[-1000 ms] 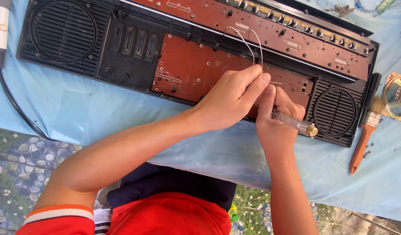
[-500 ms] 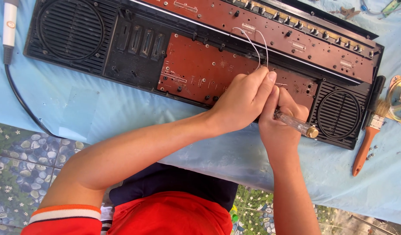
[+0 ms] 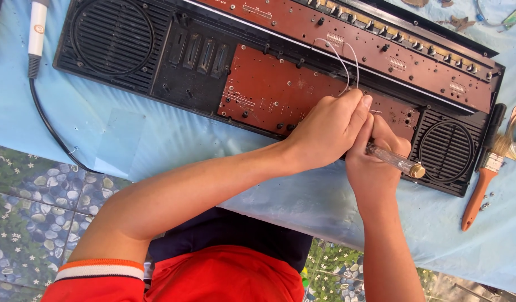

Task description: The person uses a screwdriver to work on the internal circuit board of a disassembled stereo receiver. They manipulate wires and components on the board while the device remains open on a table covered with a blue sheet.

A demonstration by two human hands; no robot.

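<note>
A long black radio chassis (image 3: pixel 191 61) lies open on a light blue cloth, showing reddish-brown circuit boards (image 3: pixel 269 92) and a round speaker grille at each end. My right hand (image 3: pixel 375 162) grips a screwdriver with a clear handle and brass cap (image 3: pixel 395 162), its tip hidden on the board under my fingers. My left hand (image 3: pixel 328 128) curls over the same spot, fingertips pressed at the screwdriver's shaft. Two thin white wires (image 3: pixel 342 56) loop up from there to the upper board.
A paintbrush with an orange-brown handle (image 3: pixel 482 184) lies right of the chassis. A white tool with a black cord (image 3: pixel 37 33) sits at the far left. Small screws lie near the brush. The blue cloth (image 3: pixel 129 140) ends at a pebbled floor below.
The view has shifted slightly, so the chassis sits a little further right in frame. Both hands stay on the same spot of the board with the screwdriver.
</note>
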